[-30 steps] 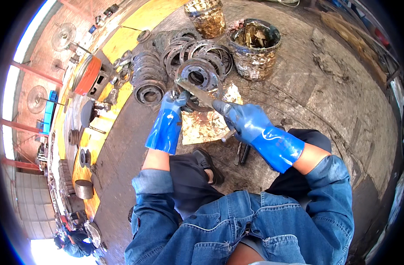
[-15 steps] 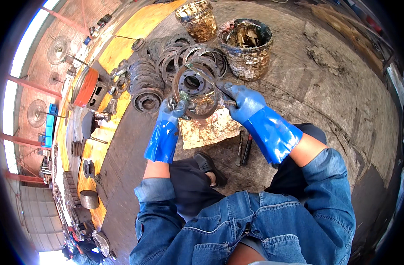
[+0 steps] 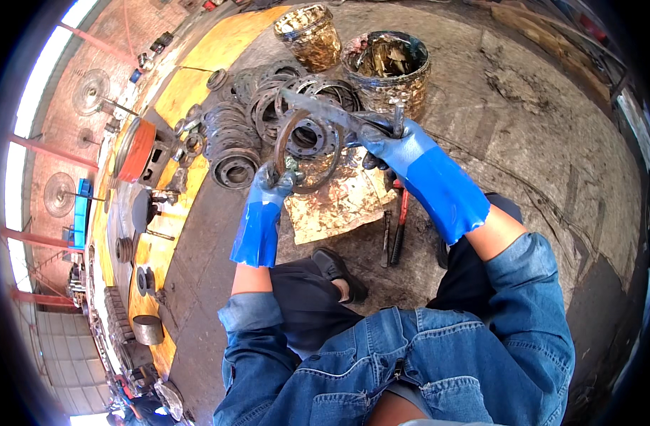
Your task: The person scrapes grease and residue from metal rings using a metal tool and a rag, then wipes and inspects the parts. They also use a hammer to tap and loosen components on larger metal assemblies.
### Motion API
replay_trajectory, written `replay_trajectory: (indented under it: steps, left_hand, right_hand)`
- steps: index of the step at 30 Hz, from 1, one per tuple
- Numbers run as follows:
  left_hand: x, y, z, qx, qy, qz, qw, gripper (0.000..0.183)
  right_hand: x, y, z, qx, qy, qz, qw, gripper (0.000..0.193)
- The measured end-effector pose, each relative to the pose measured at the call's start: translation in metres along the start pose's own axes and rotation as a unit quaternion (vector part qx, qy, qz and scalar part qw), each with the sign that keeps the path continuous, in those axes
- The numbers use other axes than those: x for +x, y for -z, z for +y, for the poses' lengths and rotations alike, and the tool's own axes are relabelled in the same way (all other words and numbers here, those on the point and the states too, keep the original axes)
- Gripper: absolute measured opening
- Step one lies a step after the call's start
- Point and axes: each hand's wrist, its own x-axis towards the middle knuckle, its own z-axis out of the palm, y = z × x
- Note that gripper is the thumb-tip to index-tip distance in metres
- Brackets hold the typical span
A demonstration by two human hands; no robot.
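Observation:
My left hand (image 3: pixel 271 181), in a blue rubber glove, grips the lower left rim of a thin brown metal ring (image 3: pixel 337 165). The ring stands tilted in the air above a stained flat sheet (image 3: pixel 339 216). In my right hand (image 3: pixel 392 149), gloved likewise, is a knife-like tool with a long flat metal blade (image 3: pixel 318 108). Its blade points up and left, crossing the ring's upper edge in view; I cannot tell whether they touch. A round dark flange with holes (image 3: pixel 308 140) shows through the ring.
Several dark rings and flanges (image 3: pixel 232 135) are piled beyond my left hand. Two grimy buckets (image 3: pixel 307 39) stand at the back. A red-handled tool (image 3: pixel 401 220) and a dark rod (image 3: pixel 386 238) lie beside the sheet. An orange drum (image 3: pixel 137 150) is far left.
My right hand has lifted and turned, so the blade now shows its flat side higher up. The ring has shifted slightly left and tilted while staying in my left hand.

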Motion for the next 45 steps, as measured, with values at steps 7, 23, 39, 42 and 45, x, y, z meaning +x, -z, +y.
replay_trajectory:
  steps: [7, 23, 39, 42, 45]
  left_hand:
    - [-0.009, -0.015, 0.022, 0.070, -0.036, 0.012, 0.997, 0.019]
    - [0.000, 0.005, 0.020, -0.064, -0.107, 0.073, 0.990, 0.026]
    - [0.022, 0.085, -0.023, -0.259, -0.137, 0.117, 0.949, 0.024]
    - [0.021, 0.023, 0.004, -0.127, -0.085, 0.198, 0.968, 0.023]
    - [0.008, 0.005, 0.023, -0.138, -0.085, 0.202, 0.966, 0.023]
  right_hand:
    - [0.023, 0.016, 0.005, 0.180, -0.107, 0.113, 0.971, 0.027]
    - [0.048, 0.036, 0.057, 0.350, -0.303, 0.041, 0.885, 0.015]
    - [-0.003, -0.013, 0.022, 0.016, -0.199, -0.052, 0.979, 0.026]
    - [-0.006, -0.009, 0.023, -0.142, -0.142, -0.051, 0.978, 0.021]
    - [-0.009, -0.016, 0.037, -0.324, -0.023, -0.083, 0.942, 0.025]
